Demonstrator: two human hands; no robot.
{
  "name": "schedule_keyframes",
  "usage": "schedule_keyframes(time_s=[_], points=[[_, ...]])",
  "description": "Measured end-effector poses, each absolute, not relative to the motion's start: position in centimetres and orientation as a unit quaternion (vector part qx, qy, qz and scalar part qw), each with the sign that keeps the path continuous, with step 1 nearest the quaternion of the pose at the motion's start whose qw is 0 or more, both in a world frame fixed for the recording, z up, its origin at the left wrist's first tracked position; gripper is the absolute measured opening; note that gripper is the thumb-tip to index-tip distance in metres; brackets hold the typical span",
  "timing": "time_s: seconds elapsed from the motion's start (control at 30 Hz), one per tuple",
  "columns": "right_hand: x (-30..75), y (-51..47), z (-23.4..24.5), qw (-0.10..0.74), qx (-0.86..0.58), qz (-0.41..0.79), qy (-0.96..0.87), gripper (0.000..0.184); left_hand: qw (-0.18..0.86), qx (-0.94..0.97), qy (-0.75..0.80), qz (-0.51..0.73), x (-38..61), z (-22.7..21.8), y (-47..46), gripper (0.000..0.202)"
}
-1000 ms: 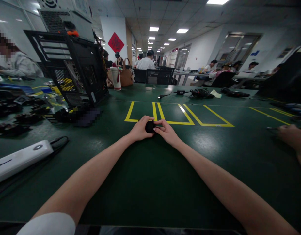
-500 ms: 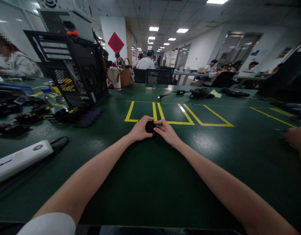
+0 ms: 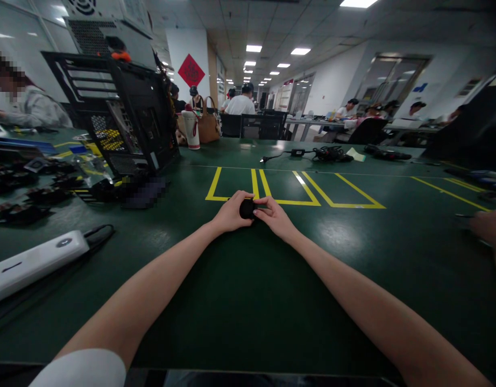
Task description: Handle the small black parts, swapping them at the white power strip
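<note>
A small black rounded object (image 3: 247,209) is held between my two hands over the green table, just in front of the yellow tape outlines; its kind is too dark to make out. My left hand (image 3: 232,211) wraps round its left side, thumb below and fingers above. From the right, my right hand (image 3: 273,216) pinches at the object's edge with thumb and forefinger. Whatever lies between those right fingertips is too small to see clearly.
A black computer case (image 3: 130,113) stands at the left behind dark parts (image 3: 38,196). A white power strip (image 3: 38,263) lies near left. Cables (image 3: 331,153) and a white cup (image 3: 191,129) are at the back. Another person's hand (image 3: 490,228) is at the right edge.
Both of my hands and the black object stay almost where they were. The other person's hand at the right has shifted very slightly.
</note>
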State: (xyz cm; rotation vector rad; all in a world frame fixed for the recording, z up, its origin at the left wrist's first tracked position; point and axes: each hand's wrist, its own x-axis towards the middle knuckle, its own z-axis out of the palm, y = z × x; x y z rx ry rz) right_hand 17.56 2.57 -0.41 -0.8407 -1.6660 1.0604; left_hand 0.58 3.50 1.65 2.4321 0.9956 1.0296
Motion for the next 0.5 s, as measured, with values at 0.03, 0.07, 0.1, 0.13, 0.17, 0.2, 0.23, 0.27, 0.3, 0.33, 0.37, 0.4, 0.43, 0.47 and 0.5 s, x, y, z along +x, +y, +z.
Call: schedule_keyframes(time_s=[0.03, 0.07, 0.1, 0.13, 0.17, 0.2, 0.23, 0.27, 0.3, 0.33, 0.37, 0.4, 0.43, 0.47, 0.5], points=[[17.58, 2.66, -0.46, 0.477, -0.348, 0.429, -0.683, 0.026, 0.161, 0.850, 0.347, 0.361, 0.58, 1.69, 3.48, 0.056], [17.63, 2.73, -0.50, 0.474, -0.355, 0.426, -0.684, 0.030, 0.164, 0.850, 0.347, 0.360, 0.59, 1.71, 3.47, 0.056], [17.69, 2.78, -0.52, 0.468, -0.363, 0.424, -0.685, 0.034, 0.166, 0.850, 0.348, 0.358, 0.60, 1.72, 3.47, 0.056], [17.76, 2.79, -0.52, 0.461, -0.370, 0.423, -0.687, 0.036, 0.168, 0.850, 0.349, 0.357, 0.61, 1.71, 3.48, 0.056], [17.82, 2.76, -0.49, 0.455, -0.373, 0.422, -0.690, 0.038, 0.167, 0.850, 0.349, 0.356, 0.63, 1.68, 3.51, 0.057], [17.86, 2.70, -0.45, 0.452, -0.373, 0.421, -0.693, 0.038, 0.165, 0.850, 0.350, 0.358, 0.63, 1.63, 3.54, 0.057], [17.87, 2.61, -0.40, 0.453, -0.369, 0.419, -0.695, 0.037, 0.162, 0.849, 0.350, 0.360, 0.64, 1.58, 3.57, 0.058], [17.84, 2.52, -0.35, 0.458, -0.362, 0.419, -0.696, 0.035, 0.160, 0.849, 0.350, 0.362, 0.63, 1.53, 3.59, 0.058], [17.80, 2.43, -0.31, 0.463, -0.355, 0.423, -0.694, 0.034, 0.158, 0.849, 0.349, 0.364, 0.62, 1.48, 3.61, 0.058], [17.73, 2.35, -0.27, 0.468, -0.348, 0.428, -0.690, 0.031, 0.157, 0.849, 0.349, 0.363, 0.60, 1.45, 3.62, 0.058], [17.66, 2.30, -0.25, 0.472, -0.345, 0.434, -0.686, 0.028, 0.157, 0.850, 0.349, 0.362, 0.58, 1.45, 3.62, 0.057], [17.59, 2.28, -0.23, 0.473, -0.344, 0.438, -0.683, 0.026, 0.157, 0.850, 0.350, 0.360, 0.56, 1.46, 3.61, 0.057], [17.55, 2.29, -0.21, 0.474, -0.346, 0.437, -0.682, 0.024, 0.156, 0.850, 0.351, 0.359, 0.54, 1.49, 3.59, 0.057], [17.53, 2.31, -0.20, 0.475, -0.350, 0.430, -0.684, 0.023, 0.156, 0.851, 0.352, 0.359, 0.52, 1.52, 3.57, 0.057], [17.55, 2.36, -0.19, 0.475, -0.356, 0.422, -0.686, 0.024, 0.156, 0.851, 0.351, 0.358, 0.51, 1.55, 3.55, 0.057]])
